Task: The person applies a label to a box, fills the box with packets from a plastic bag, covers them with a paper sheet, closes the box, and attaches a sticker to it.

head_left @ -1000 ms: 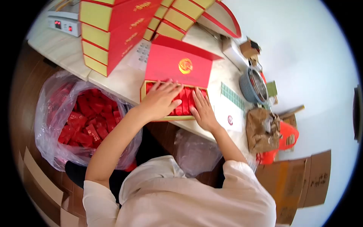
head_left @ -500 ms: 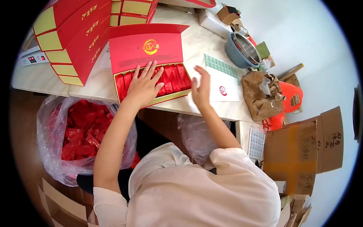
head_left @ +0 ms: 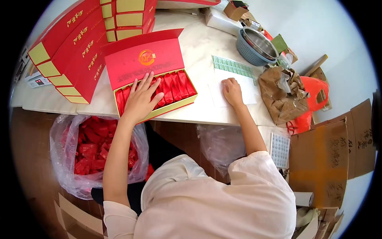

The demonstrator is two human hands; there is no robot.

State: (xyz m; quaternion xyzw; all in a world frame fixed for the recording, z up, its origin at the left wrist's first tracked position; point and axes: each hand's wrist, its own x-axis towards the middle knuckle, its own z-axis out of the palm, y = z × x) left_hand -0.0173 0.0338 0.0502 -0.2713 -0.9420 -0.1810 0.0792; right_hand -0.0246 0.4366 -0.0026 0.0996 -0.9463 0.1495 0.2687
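Observation:
Fingers spread, my left hand (head_left: 142,97) lies flat over the red foil packets (head_left: 175,87) lined up in an open gift box (head_left: 171,106). The box's red lid (head_left: 163,53), with a gold emblem, stands raised behind them. To the right, my right hand (head_left: 232,91) rests on white paper sheets (head_left: 250,97), fingers curled together at the top sheet. The palm side and fingertips of this hand are hidden. Just beyond it lies a sheet of green stickers (head_left: 234,67).
Stacked red gift boxes (head_left: 75,51) stand at the table's left. Below the edge, a clear plastic bag (head_left: 63,151) holds many red packets. On the right are a blue basket (head_left: 250,51) with a metal bowl, a crumpled brown paper bag (head_left: 278,99) and a large carton (head_left: 314,159).
My right hand has moved from above the table edge, right and down onto the white paper, covering its red logo. My left hand stays on the packets. The view has shifted slightly.

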